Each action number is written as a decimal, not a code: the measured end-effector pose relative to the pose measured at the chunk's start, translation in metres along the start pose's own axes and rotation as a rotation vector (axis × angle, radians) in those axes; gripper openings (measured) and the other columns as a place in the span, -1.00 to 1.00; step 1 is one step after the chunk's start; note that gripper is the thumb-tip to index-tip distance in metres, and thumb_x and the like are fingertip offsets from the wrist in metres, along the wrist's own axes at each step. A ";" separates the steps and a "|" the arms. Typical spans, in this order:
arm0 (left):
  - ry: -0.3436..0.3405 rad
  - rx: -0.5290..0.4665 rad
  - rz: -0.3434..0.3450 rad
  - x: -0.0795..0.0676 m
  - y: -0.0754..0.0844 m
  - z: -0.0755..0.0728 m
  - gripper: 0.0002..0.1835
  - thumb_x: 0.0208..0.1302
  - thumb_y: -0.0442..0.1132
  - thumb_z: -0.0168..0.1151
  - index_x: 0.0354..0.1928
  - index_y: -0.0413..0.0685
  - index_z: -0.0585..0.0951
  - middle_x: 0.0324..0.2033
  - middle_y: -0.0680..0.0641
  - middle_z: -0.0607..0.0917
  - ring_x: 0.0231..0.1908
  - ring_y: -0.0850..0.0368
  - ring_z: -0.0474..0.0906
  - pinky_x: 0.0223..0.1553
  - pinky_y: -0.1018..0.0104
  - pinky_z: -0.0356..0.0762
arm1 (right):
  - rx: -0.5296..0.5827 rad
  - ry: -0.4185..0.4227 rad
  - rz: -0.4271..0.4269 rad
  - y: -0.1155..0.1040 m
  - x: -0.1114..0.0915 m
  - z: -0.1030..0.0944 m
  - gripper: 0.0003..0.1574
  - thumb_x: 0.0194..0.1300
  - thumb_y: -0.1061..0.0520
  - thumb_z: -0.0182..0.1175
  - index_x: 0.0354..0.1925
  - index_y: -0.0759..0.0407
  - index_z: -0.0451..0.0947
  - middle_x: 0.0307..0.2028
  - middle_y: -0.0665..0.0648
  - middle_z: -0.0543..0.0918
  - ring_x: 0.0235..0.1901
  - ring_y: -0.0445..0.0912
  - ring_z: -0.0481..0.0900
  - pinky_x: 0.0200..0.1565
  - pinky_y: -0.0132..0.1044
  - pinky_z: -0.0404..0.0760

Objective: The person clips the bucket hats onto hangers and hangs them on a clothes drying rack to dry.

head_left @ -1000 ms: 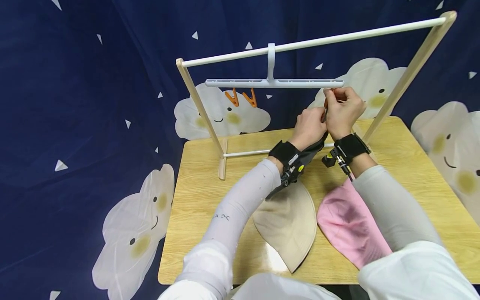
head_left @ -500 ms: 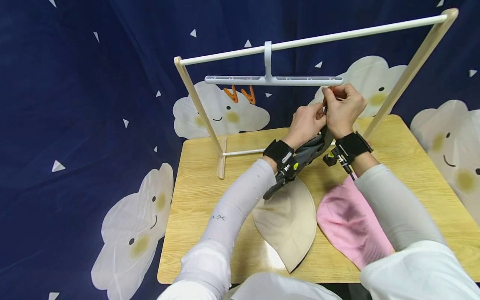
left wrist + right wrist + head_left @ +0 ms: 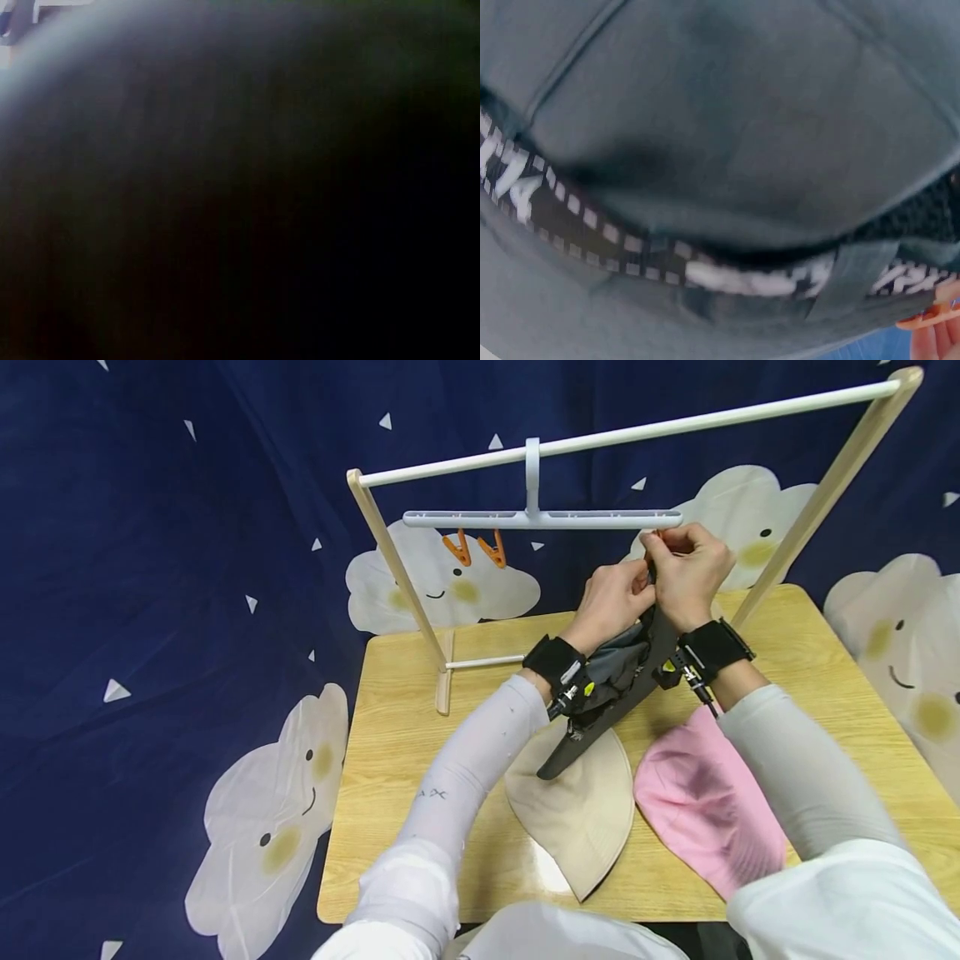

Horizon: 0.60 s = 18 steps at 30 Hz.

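A dark grey brimmed hat (image 3: 630, 681) hangs below my hands, its brim slanting down to the left. My left hand (image 3: 611, 602) pinches the hat's upper edge. Beside it, under the right end of the light-blue hanger (image 3: 600, 520), my right hand (image 3: 690, 568) grips an orange clip (image 3: 922, 319). In the right wrist view the clip is at the hat's brim; whether it bites the cloth cannot be seen. A patterned band (image 3: 592, 225) runs round the inside of the hat. Dark blur, likely the close cloth, fills nearly all of the left wrist view.
Two more orange clips (image 3: 492, 550) hang from the hanger's left half. The hanger hooks over the white rod of a wooden-legged rack (image 3: 397, 568). On the wooden table (image 3: 390, 760) lie a beige hat (image 3: 592, 827) and a pink hat (image 3: 705, 802).
The dark hat has turned and spread out between my forearms, showing more of its inside and brim. My hands stay close together near the hanger's right end.
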<state>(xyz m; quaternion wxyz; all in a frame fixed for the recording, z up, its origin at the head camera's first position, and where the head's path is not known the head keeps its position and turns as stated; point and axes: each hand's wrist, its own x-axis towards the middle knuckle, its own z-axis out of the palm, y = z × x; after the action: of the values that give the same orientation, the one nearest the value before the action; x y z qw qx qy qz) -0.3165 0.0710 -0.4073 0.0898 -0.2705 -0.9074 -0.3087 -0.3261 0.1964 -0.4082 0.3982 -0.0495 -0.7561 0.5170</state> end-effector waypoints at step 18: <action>0.012 -0.092 -0.009 -0.002 -0.001 -0.002 -0.82 0.38 -0.21 0.33 -0.39 0.02 0.55 -0.49 0.11 0.58 -0.43 0.28 0.47 -0.38 0.47 0.30 | -0.002 -0.004 -0.054 0.005 -0.001 0.001 -0.77 0.22 0.17 0.51 -0.33 0.37 0.79 -0.36 0.34 0.80 -0.53 -0.61 0.49 -0.34 -0.66 0.39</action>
<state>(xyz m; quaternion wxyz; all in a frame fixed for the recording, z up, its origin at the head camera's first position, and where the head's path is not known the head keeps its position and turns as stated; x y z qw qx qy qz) -0.3155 0.0679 -0.4069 0.0814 -0.2682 -0.8929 -0.3523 -0.3277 0.1976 -0.4132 0.4104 -0.0286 -0.7586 0.5053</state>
